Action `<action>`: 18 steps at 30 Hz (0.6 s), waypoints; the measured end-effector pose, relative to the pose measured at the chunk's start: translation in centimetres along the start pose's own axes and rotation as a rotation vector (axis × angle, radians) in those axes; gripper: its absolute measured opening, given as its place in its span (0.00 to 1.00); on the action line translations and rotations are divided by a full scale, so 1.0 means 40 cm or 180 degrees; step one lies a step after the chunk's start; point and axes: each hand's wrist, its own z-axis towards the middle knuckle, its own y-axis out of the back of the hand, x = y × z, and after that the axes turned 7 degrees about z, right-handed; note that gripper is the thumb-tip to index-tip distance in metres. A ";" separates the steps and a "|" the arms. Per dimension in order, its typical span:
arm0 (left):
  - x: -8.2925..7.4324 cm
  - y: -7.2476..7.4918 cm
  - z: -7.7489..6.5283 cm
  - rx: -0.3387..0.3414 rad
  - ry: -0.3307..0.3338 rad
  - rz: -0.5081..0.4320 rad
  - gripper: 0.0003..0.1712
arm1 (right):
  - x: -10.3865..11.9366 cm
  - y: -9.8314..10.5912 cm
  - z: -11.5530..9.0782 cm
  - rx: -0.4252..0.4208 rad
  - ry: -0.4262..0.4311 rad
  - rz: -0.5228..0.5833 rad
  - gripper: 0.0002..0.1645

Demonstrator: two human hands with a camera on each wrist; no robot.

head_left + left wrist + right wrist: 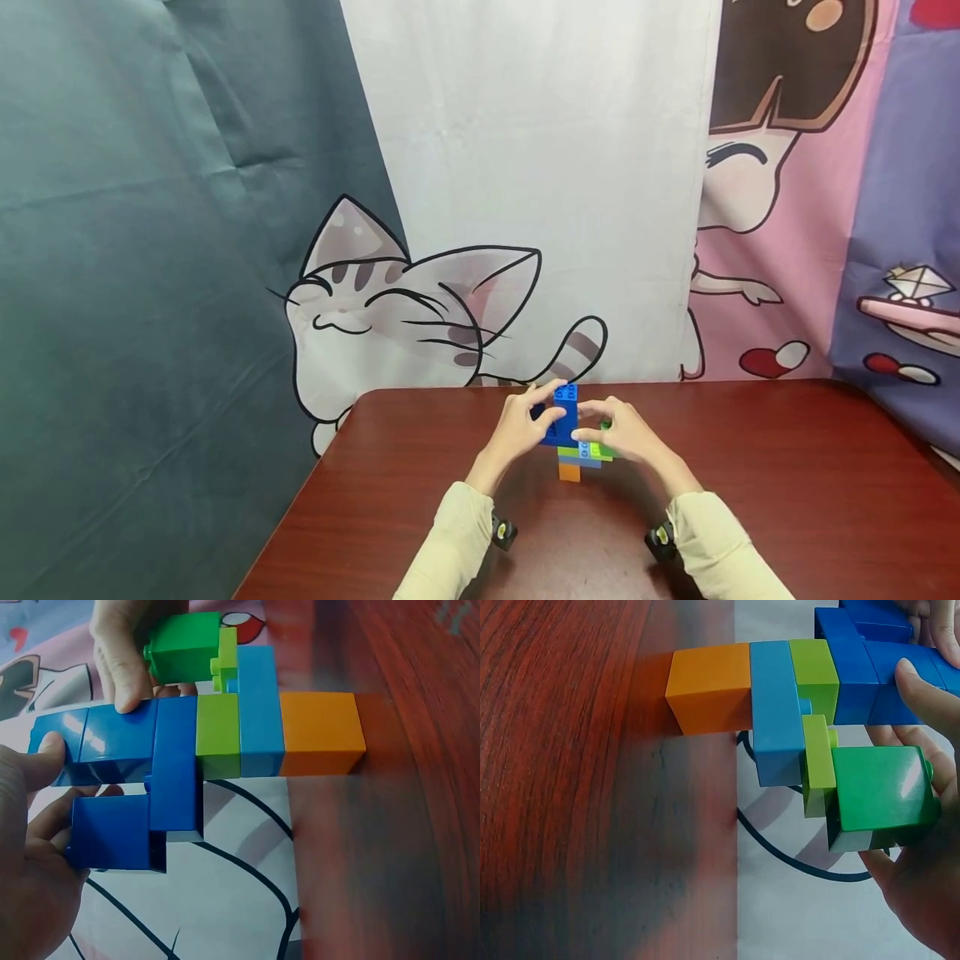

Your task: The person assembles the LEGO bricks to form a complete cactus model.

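Note:
A brick structure stands upright over the table. An orange brick (322, 735) forms its bottom, with a light blue brick (259, 712) across it. Above are lime bricks (815, 679), and a green brick (885, 787) sits on the right side. Higher up, a long blue brick (176, 761) carries a stack of two blue bricks (118, 742) and a separate blue brick (111, 831) on the left. My left hand (521, 425) pinches the top blue brick between thumb and fingers. My right hand (626, 429) grips the stack's lower blue brick, thumb at the front.
The reddish-brown table (375, 508) extends around the structure. Behind its far edge hangs a printed cloth (555, 167) with a cartoon cat and a cartoon figure. Dark wrist cameras (504, 532) sit below both cream sleeves.

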 end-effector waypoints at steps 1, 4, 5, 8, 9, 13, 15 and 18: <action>0.001 -0.002 0.000 -0.0001 -0.0021 0.0011 0.24 | 0.000 0.001 0.000 -0.0001 0.0003 0.0013 0.28; 0.000 -0.002 -0.002 0.0009 -0.0046 0.0050 0.24 | 0.000 0.000 -0.003 0.0005 0.0025 0.0006 0.29; -0.002 0.000 -0.003 0.0024 -0.0059 0.0083 0.25 | 0.000 -0.002 -0.005 -0.0006 0.0026 0.0007 0.29; -0.010 0.013 -0.003 0.0064 -0.0039 0.0174 0.25 | 0.001 -0.005 -0.009 -0.0056 -0.0017 0.0009 0.30; -0.013 0.017 -0.003 0.0098 -0.0016 0.0182 0.25 | 0.002 -0.006 -0.010 -0.0077 -0.0056 0.0026 0.30; -0.020 0.035 -0.011 0.0264 0.0153 0.0104 0.29 | 0.001 -0.006 -0.018 -0.0119 -0.0155 0.0090 0.32; -0.016 0.041 -0.021 0.0281 0.0262 -0.0001 0.33 | 0.001 -0.004 -0.018 -0.0093 -0.0150 0.0160 0.32; -0.010 0.040 -0.041 0.0141 0.0409 -0.0194 0.40 | 0.001 0.003 -0.021 -0.0065 -0.0117 0.0273 0.32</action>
